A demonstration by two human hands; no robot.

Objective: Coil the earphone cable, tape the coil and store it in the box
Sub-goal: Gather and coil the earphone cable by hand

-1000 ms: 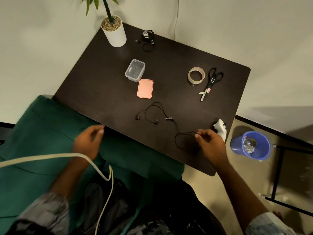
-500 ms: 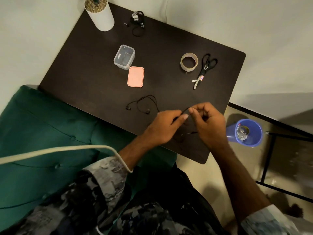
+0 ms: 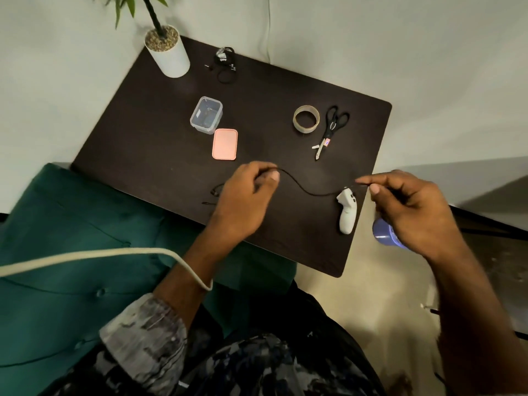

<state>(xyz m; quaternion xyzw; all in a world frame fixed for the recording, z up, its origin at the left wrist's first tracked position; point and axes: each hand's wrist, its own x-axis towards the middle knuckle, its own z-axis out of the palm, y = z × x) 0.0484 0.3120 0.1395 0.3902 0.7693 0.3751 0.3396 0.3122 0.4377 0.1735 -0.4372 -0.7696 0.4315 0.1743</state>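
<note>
Coiling is starting: left hand [image 3: 245, 195] and right hand [image 3: 411, 204] each pinch the earphone cable [image 3: 303, 187] stretched between them; next, loop it.

Earphone cable [image 3: 303, 187] between both hands

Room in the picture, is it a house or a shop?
Probably a home living room: a green tufted sofa, a potted plant on a dark low table, and a white game controller.
</note>
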